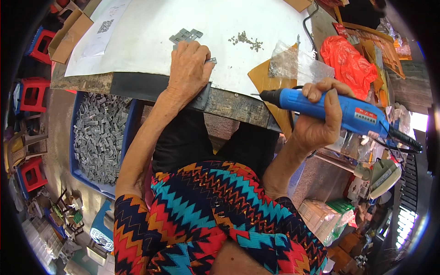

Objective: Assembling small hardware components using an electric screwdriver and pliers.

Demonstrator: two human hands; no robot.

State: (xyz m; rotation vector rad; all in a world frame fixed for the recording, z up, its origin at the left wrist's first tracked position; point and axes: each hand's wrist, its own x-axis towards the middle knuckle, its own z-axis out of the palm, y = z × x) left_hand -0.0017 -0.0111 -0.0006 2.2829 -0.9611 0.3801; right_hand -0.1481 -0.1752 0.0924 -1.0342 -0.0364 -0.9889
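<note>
My right hand [316, 126] is wrapped round a blue electric screwdriver [295, 100], held above the table's front edge. Its black nose and thin bit point left, toward my other hand. On the white sheet [142, 41], my left hand [190, 68] has its fingers curled down around a small grey metal piece [211, 60]. Only one end of that piece shows beside the thumb; the rest is hidden. Just beyond the knuckles lies a cluster of similar flat grey pieces [187, 35]. Small screw-like brown bits [246, 41] are scattered farther right.
A blue bin [75, 151] full of grey metal pieces stands below the table at left. Brown card [263, 75], bubble wrap [298, 64] and a red plastic bag [348, 64] lie at right. A black cable [311, 32] runs along the sheet's right edge. Red stools [34, 94] stand far left.
</note>
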